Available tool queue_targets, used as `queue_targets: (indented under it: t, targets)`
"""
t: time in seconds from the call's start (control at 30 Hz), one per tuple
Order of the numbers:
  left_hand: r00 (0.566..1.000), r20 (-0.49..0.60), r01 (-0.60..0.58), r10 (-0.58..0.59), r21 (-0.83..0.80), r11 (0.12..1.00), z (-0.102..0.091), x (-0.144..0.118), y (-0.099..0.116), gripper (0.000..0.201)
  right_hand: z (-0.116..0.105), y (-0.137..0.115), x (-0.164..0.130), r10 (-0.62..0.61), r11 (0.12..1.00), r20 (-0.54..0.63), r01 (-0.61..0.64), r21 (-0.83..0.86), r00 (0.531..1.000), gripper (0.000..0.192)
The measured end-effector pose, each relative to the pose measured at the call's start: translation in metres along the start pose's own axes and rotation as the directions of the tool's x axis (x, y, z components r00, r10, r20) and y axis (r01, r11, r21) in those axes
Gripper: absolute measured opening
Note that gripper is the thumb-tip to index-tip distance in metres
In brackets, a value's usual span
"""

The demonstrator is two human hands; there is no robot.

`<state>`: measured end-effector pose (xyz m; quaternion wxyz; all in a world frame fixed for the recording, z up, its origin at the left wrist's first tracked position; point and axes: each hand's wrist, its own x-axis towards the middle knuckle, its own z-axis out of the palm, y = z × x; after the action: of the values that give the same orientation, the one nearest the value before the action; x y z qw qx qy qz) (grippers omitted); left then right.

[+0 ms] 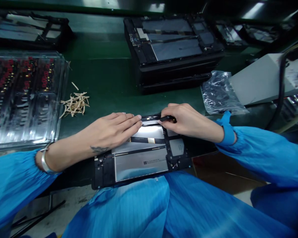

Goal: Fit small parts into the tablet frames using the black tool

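Note:
An opened tablet (141, 167), its silver battery panels and black frame exposed, lies at the bench's near edge against my blue gown. My left hand (111, 130) rests flat over its upper left part, fingers stretched together toward the far edge. With thumb and fingers pinched, my right hand (180, 119) grips what look like black tweezers (167, 118) at the tablet's far edge. Their tips lie close to my left fingertips. Whatever small part they touch is too fine to make out.
Behind stands a stack of opened tablets (173, 62). On the left are a clear tray (61, 86) of small circuit parts and a pile of pale strips (75, 105). A clear plastic bag (220, 94) and a grey-white box (258, 79) sit on the right.

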<state>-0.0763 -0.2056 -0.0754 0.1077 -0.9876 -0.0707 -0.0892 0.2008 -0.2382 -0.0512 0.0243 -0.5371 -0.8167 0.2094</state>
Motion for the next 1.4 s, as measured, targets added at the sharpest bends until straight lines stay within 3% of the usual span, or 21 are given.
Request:
queue_targets:
  t: [0.23,0.5,0.7,0.77,0.83,0.93,0.97,1.0,1.07,1.17,1.33,1.4]
  targets:
    - [1.0,0.024,0.009,-0.008,-0.045,0.999,0.0,-0.002,0.0,0.044,-0.001,-0.001,0.001,0.001,1.0,0.027,0.0,-0.018,1.0,0.016]
    - [0.997,-0.068,0.033,-0.032,0.014,0.999,0.008,-0.005,0.004,0.043,0.0,-0.001,0.0,-0.006,1.0,0.027,0.006,-0.03,1.0,0.016]
    - [0.994,0.111,0.003,-0.005,0.018,1.0,-0.006,0.012,0.003,0.044,0.001,0.002,0.003,-0.021,0.998,0.012,0.021,-0.064,1.0,0.016]
    - [0.985,0.168,0.04,-0.045,0.032,0.999,-0.007,0.025,0.004,0.047,0.0,0.0,-0.004,-0.073,0.991,-0.11,0.06,-0.12,0.991,0.015]
    - [0.979,0.192,0.059,-0.064,0.033,0.998,-0.006,0.037,0.005,0.048,-0.001,-0.008,-0.018,-0.1,0.992,-0.34,0.066,-0.109,0.935,0.017]
    - [0.982,0.185,0.031,-0.023,-0.042,0.999,-0.004,0.05,0.0,0.047,0.013,-0.034,-0.048,-0.027,0.948,-0.589,0.209,0.242,0.807,0.027]
    - [0.981,0.192,0.045,-0.027,-0.09,0.995,-0.004,0.052,-0.003,0.046,0.023,-0.045,-0.056,-0.023,0.85,-0.611,0.338,0.405,0.791,0.032]
    - [0.977,0.207,0.085,-0.053,-0.151,0.985,-0.005,0.053,-0.007,0.044,0.035,-0.055,-0.063,-0.018,0.729,-0.59,0.415,0.544,0.807,0.04]
    - [0.957,0.255,0.215,-0.141,-0.291,0.932,-0.006,0.054,-0.017,0.037,0.061,-0.071,-0.069,-0.067,0.582,-0.619,0.535,0.613,0.782,0.053]
    - [0.931,0.306,0.328,-0.2,-0.458,0.826,-0.007,0.057,-0.031,0.036,0.094,-0.082,-0.063,-0.082,0.601,-0.598,0.518,0.609,0.797,0.065]
    - [0.866,0.448,0.47,-0.224,-0.573,0.671,-0.009,0.064,-0.049,0.035,0.11,-0.081,-0.05,-0.04,0.697,-0.744,0.552,0.457,0.667,0.071]
    - [0.834,0.489,0.531,-0.255,-0.586,0.613,-0.013,0.062,-0.053,0.038,0.11,-0.08,-0.047,-0.008,0.714,-0.767,0.54,0.445,0.642,0.069]
